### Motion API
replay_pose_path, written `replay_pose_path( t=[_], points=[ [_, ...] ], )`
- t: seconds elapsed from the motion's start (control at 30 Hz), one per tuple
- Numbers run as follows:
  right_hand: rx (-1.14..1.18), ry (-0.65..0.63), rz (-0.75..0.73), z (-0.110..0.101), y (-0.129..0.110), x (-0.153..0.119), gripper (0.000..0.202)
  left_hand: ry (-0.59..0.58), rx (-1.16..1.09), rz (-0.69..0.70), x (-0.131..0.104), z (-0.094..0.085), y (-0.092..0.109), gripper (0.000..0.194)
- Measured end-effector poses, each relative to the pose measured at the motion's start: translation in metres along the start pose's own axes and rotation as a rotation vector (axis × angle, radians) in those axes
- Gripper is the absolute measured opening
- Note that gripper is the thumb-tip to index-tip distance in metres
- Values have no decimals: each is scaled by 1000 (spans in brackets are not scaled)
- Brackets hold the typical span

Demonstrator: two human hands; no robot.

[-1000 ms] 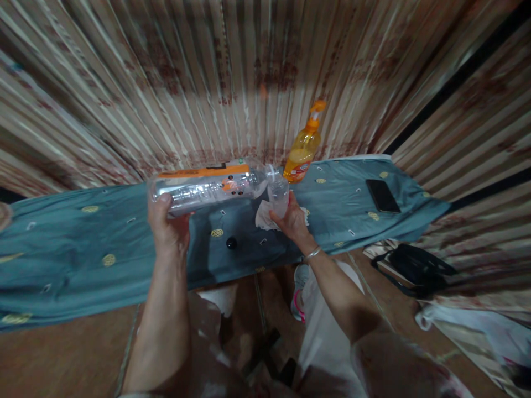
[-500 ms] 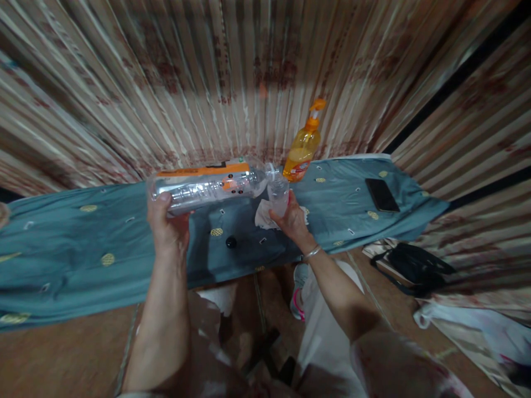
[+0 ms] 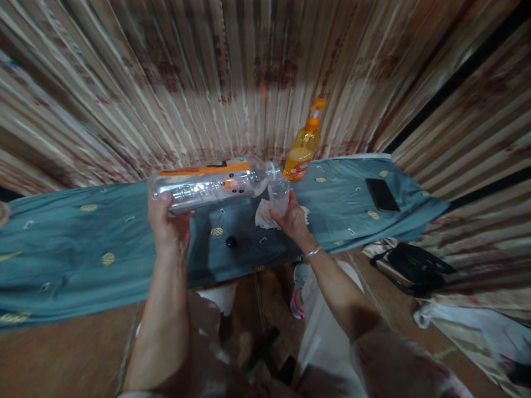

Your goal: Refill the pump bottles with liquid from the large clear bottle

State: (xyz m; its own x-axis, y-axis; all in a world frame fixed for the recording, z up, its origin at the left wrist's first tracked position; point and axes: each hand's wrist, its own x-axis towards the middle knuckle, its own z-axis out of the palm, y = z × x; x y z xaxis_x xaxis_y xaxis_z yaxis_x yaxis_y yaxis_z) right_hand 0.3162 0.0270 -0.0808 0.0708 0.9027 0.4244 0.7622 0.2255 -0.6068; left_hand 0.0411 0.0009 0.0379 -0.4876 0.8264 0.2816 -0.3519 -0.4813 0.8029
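Gripped near its base by my left hand point(image 3: 170, 224), a large clear plastic bottle point(image 3: 207, 188) with an orange label lies almost level in the air. Its uncapped neck points right, at the mouth of a small clear plastic cup point(image 3: 279, 194). My right hand point(image 3: 293, 218) wraps round that cup, which is tilted a little. Whether the bottle's mouth touches the cup's rim I cannot tell. Beneath the cup a crumpled pale cloth or tissue point(image 3: 263, 214) rests on the cloth-covered table. A small black cap point(image 3: 231, 241) lies between my forearms.
A blue-green patterned cloth point(image 3: 124, 237) covers the narrow table. An orange pump bottle point(image 3: 302, 152) stands at the back, beside the cup. To the right lies a black phone point(image 3: 382, 194). Pleated curtains point(image 3: 186, 83) hang behind. On the floor at right is a black bag point(image 3: 415, 268).
Almost nothing differs. The clear bottle and my left hand have shifted very slightly to the right; the cup and my right hand stay in place.
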Motion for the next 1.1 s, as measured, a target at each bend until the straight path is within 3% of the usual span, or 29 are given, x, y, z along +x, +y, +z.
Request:
replay_pose_path(
  t=[1.1],
  points=[
    [38, -19, 28, -2, -1, 1, 89, -4, 16, -13, -4, 6, 5, 54]
  ],
)
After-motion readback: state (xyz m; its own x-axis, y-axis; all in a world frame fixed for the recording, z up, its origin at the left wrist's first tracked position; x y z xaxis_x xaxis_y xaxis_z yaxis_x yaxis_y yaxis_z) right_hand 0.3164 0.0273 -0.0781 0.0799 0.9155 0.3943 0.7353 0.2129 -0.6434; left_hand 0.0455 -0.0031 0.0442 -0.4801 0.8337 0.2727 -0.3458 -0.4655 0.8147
